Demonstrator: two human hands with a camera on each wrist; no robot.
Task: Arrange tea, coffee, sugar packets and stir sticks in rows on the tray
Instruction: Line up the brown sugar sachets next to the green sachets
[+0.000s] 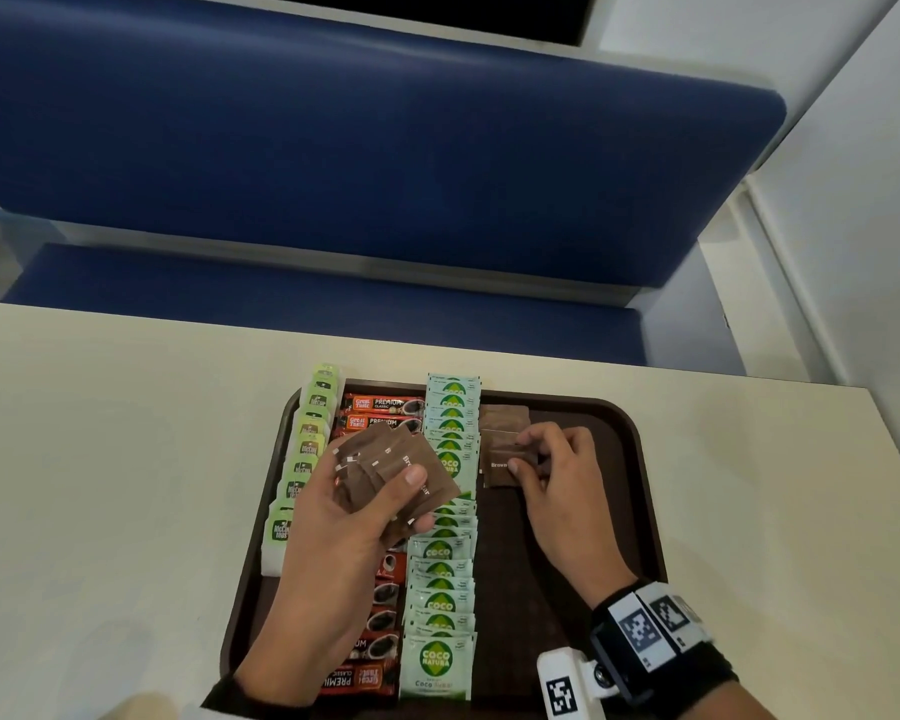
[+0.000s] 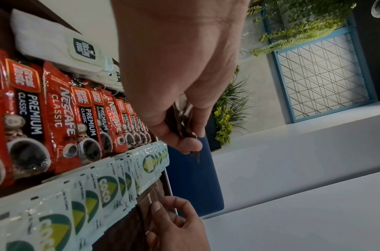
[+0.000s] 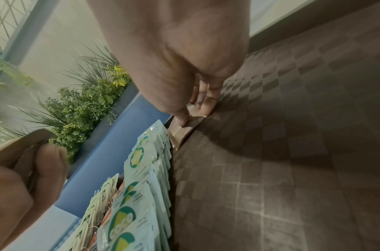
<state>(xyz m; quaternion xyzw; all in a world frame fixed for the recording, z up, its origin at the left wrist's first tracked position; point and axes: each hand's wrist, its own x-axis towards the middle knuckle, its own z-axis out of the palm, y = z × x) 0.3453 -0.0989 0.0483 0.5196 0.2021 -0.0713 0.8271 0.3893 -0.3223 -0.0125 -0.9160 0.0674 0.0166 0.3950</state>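
A dark brown tray (image 1: 630, 459) carries a row of green tea bags (image 1: 307, 449), a row of red coffee sachets (image 2: 56, 118) and a row of pale green Coco sugar packets (image 1: 440, 589). My left hand (image 1: 365, 501) grips a fanned stack of brown sugar packets (image 1: 380, 470) above the coffee row. My right hand (image 1: 546, 465) pinches one brown sugar packet (image 1: 500, 462) lying on the tray, at the near end of a short row of brown packets (image 1: 505, 415) to the right of the Coco row. No stir sticks are in view.
The tray sits on a cream table (image 1: 100, 459) whose far edge faces a blue padded bench (image 1: 333, 148). The tray's right part (image 3: 292, 152) is bare. A white wall (image 1: 853, 200) stands to the right, and plants (image 2: 227, 118) grow behind the bench.
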